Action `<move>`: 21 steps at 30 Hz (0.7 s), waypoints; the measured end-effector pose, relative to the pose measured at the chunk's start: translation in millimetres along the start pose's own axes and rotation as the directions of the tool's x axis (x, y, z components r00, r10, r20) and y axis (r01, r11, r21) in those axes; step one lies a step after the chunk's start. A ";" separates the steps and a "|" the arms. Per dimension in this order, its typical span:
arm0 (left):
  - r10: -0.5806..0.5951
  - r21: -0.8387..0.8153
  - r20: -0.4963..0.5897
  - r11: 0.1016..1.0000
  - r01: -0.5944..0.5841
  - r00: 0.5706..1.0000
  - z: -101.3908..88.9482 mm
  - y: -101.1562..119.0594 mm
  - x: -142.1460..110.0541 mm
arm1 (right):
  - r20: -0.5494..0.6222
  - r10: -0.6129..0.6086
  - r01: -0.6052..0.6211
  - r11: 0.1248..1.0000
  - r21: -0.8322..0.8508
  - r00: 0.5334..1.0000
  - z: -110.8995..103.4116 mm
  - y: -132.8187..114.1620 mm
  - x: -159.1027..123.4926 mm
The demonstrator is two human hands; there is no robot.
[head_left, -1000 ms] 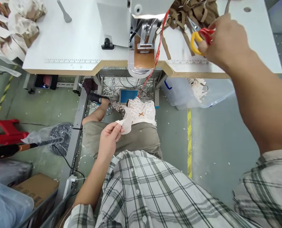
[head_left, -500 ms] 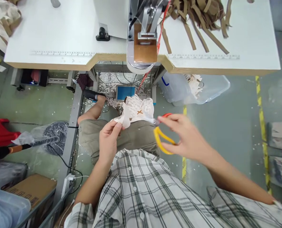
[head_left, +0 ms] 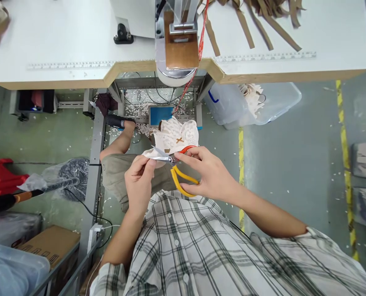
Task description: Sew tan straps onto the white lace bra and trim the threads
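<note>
A white lace bra (head_left: 183, 133) with a small brown bow lies over my lap, below the table edge. My left hand (head_left: 140, 176) pinches a white edge of it between thumb and fingers. In my right hand (head_left: 209, 174) is a pair of scissors (head_left: 184, 181) with one red and one yellow handle. The handles are spread and the blades are parted, pointing left. The blades lie at the white fabric right beside my left fingertips. Whether they touch the cloth I cannot tell.
Above my lap stands a white sewing table (head_left: 68, 37) with a machine (head_left: 181, 45). Brown fabric strips (head_left: 244, 26) hang toward its right front. A clear plastic bin (head_left: 281, 105) with white pieces stands on the floor at right. A grey metal frame (head_left: 93, 164) runs along my left.
My right hand has brought the scissors leftward to the fabric by my left fingers, and the blades now show parted. My left hand keeps its pinch. The view has shifted slightly.
</note>
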State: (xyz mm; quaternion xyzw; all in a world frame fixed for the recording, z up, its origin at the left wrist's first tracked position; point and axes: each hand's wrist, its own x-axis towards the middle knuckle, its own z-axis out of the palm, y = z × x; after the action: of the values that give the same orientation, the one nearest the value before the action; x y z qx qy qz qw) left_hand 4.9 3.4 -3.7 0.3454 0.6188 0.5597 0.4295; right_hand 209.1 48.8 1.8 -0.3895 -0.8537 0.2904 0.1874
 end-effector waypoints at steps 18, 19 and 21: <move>0.213 0.238 -0.060 0.952 -0.193 0.975 4.8 -12.0 -0.3 | -0.176 0.133 -0.097 0.976 0.197 0.975 27.8 8.7 16.4; 0.209 0.220 -0.067 0.957 -0.190 0.976 4.8 -13.5 0.1 | -0.173 0.141 -0.106 0.975 0.196 0.975 27.6 10.6 15.0; 0.205 0.191 -0.080 0.964 -0.187 0.976 5.2 -16.1 0.8 | -0.164 0.172 -0.139 0.971 0.194 0.971 27.3 13.6 12.9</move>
State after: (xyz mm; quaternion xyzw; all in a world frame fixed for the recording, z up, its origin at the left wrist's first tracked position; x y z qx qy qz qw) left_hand 10.2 4.1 -19.7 0.4146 0.6508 0.5568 0.3075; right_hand 193.6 56.4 -26.5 -0.4612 -0.7701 0.3443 0.2751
